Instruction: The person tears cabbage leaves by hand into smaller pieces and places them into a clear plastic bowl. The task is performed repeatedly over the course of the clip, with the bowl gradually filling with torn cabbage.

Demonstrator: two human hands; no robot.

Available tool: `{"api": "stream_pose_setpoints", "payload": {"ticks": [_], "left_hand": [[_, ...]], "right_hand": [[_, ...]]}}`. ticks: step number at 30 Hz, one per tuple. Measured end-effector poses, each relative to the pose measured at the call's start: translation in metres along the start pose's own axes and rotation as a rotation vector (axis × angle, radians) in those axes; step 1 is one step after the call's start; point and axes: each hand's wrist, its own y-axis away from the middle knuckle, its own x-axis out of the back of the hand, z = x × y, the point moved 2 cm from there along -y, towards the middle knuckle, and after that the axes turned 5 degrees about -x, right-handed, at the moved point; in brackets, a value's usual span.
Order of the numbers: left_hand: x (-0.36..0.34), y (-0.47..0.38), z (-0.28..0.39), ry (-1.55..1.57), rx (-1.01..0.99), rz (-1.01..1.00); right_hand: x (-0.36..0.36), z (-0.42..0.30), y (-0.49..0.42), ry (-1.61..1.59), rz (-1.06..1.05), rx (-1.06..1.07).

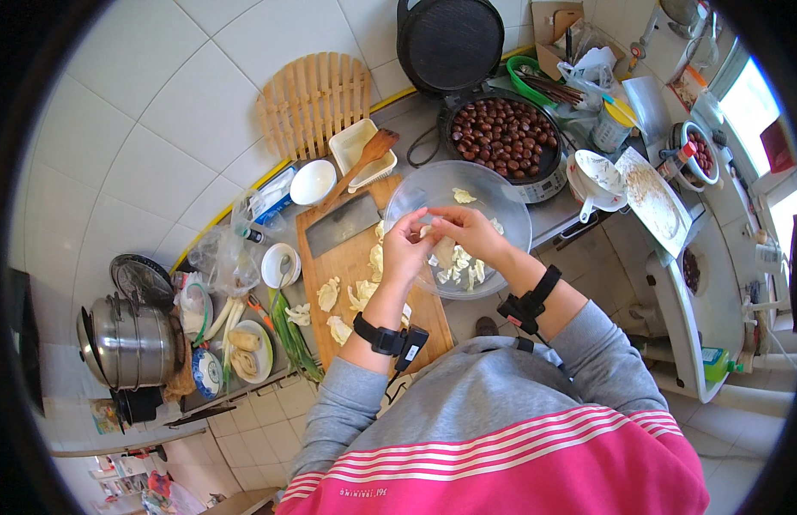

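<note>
My left hand (403, 250) and my right hand (474, 235) meet above a large clear plastic bowl (517, 257). Their fingertips pinch a pale cabbage leaf piece (444, 252), mostly hidden by the fingers. Torn cabbage pieces (461, 265) lie in the bowl below, and one yellowish piece (463, 195) rests towards its far side. To the left is a wooden cutting board (430, 322) with several loose cabbage leaves (329, 294) on it. A cleaver (342, 225) lies flat across the board's far end, with a wooden spatula (366, 158) reaching from there to a white plastic basket (347, 143).
An open electric griddle (540, 187) full of chestnuts (504, 138) stands behind the bowl. On the left are a white bowl with a spoon (273, 257), green onions (295, 341), a plate of rolled food (263, 370) and a steel steamer pot (131, 344). A sink (726, 283) is at right.
</note>
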Motion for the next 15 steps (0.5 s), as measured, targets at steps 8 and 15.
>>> {"api": "stream_pose_setpoints", "payload": {"ticks": [8, 15], "left_hand": [[0.0010, 0.0041, 0.0029, 0.014, 0.065, -0.007], [-0.0042, 0.0036, 0.0057, 0.103, 0.166, 0.055]], "right_hand": [[0.0004, 0.0037, -0.0044, 0.067, 0.040, 0.071], [-0.0035, 0.0071, -0.0077, -0.222, 0.265, 0.122]]}}
